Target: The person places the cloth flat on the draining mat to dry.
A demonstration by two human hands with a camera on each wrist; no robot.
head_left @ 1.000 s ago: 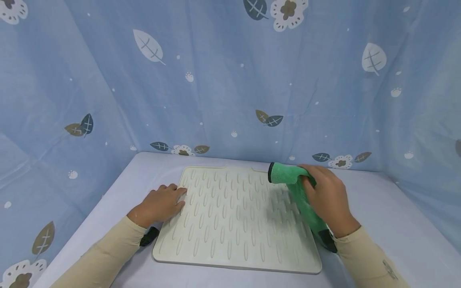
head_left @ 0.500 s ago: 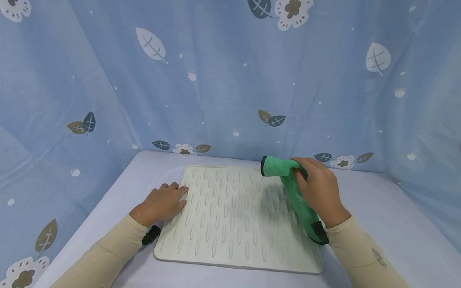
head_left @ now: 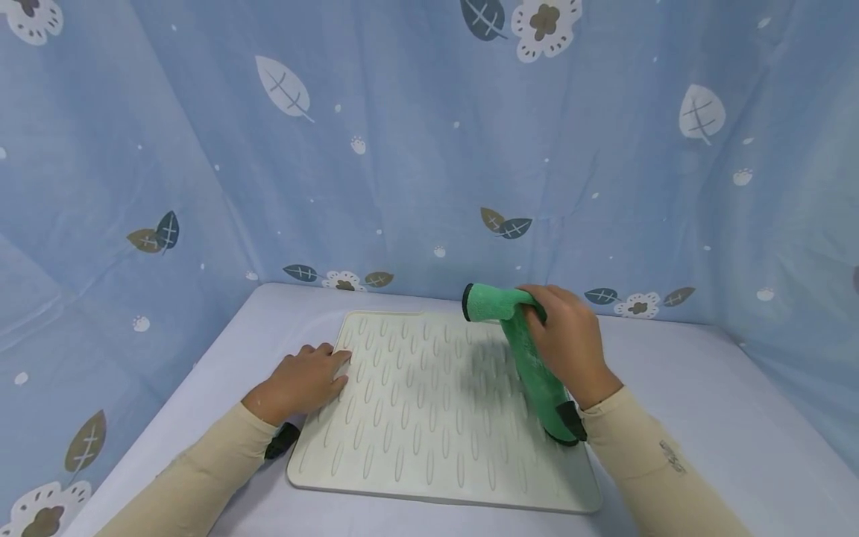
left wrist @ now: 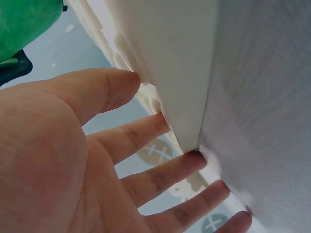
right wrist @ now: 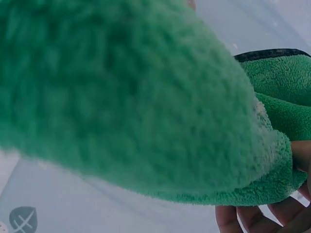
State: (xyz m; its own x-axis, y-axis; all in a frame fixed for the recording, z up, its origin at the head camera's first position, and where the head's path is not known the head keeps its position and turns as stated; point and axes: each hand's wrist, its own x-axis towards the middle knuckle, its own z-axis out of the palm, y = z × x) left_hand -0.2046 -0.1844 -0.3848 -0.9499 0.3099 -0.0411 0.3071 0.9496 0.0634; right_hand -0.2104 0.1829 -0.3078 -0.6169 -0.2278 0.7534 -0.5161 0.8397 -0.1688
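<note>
A green plush cloth (head_left: 533, 369) with black edging hangs over the right part of an off-white mat (head_left: 416, 418) patterned with raised oval ridges. My right hand (head_left: 570, 339) pinches it near the top, one end flopping left and the rest drooping toward the wrist. In the right wrist view the cloth (right wrist: 146, 107) fills most of the picture, with fingers (right wrist: 257, 221) showing under its fold. My left hand (head_left: 295, 384) rests at the mat's left edge. The left wrist view has the thumb and index fingertip on the mat's side (left wrist: 180, 58), the other fingers spread toward the table.
The mat lies on a white-covered table (head_left: 678, 388). A blue curtain (head_left: 403, 149) printed with leaves and flowers stands behind the table and at both sides. A black wrist strap (head_left: 282, 440) shows under the left sleeve.
My right hand has moved left over the mat, carrying the cloth from its right edge further inward. My left hand has stayed at the left edge.
</note>
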